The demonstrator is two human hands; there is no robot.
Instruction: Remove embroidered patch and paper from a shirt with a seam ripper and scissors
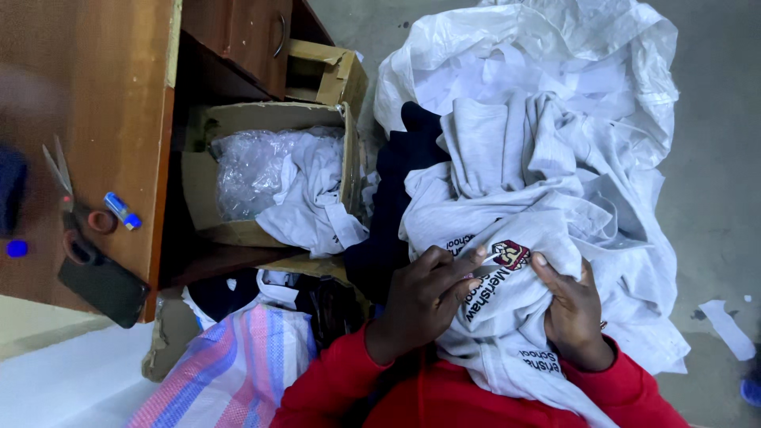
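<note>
A pile of light grey shirts (pixel 539 190) lies in my lap and spills over a large white woven sack (pixel 555 47). The top shirt carries a red and dark crest (pixel 511 254) with dark lettering around it. My left hand (pixel 424 297) pinches the fabric just left of the crest, fingers closed on the cloth. On the other side of the crest my right hand (pixel 572 313) grips the same shirt from the right. A dark navy garment (pixel 396 206) lies under the grey pile at its left. My sleeves are red.
A cardboard box (pixel 269 170) holding clear plastic and a grey garment stands under a wooden desk (pixel 111 119). On the desk lie scissors (pixel 71 214), a dark phone (pixel 103 287) and a small blue-and-white tube. A striped woven bag (pixel 230 372) is at lower left.
</note>
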